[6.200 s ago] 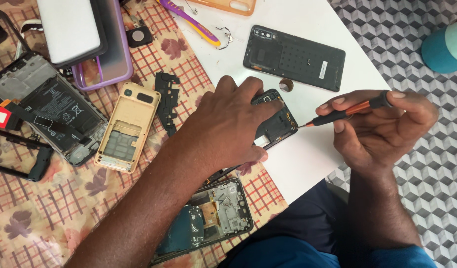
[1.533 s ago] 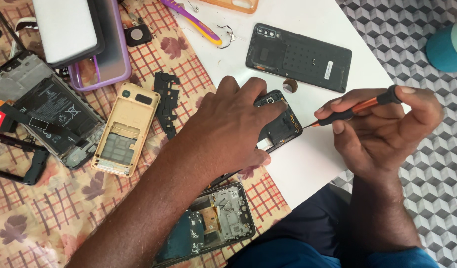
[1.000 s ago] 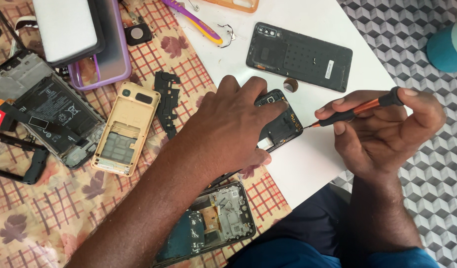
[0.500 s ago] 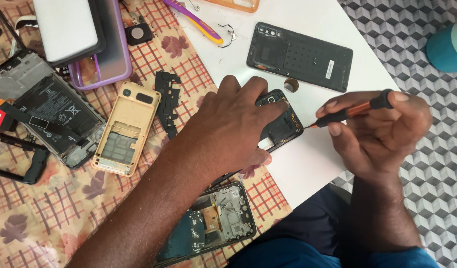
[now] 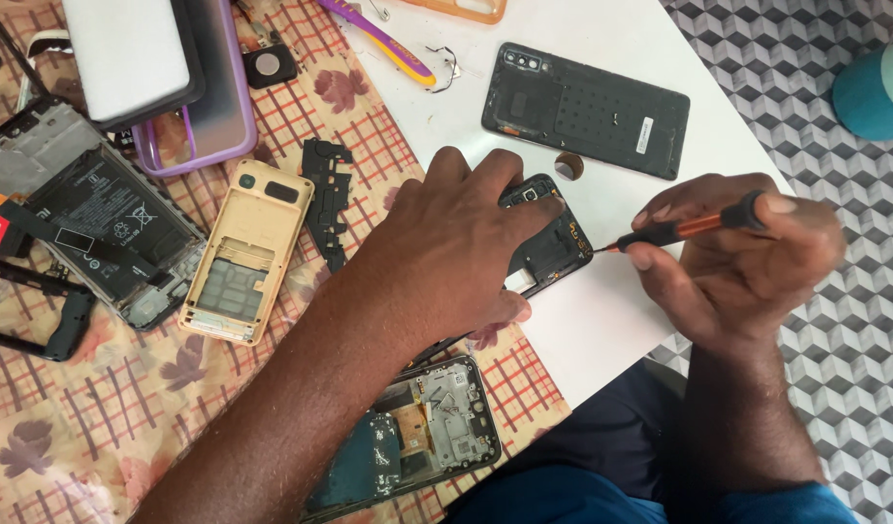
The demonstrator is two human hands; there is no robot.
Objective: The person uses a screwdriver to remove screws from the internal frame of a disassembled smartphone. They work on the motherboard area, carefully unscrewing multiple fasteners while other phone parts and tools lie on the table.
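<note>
**Opened phone pinned flat, screwdriver tip at its edge**

The opened black phone [image 5: 548, 238] lies on the white board [image 5: 601, 320], at 3 o'clock from the gold phone shell [image 5: 244, 252]. It is judged light, rigid and fragile inside; a hold by the frame edges is advised. The left hand [image 5: 446, 252] is spread flat over it, fingers extended, pressing. The right hand [image 5: 747, 262] is closed around a slim orange screwdriver [image 5: 684, 228], its tip at the phone's 3 o'clock edge.
</note>
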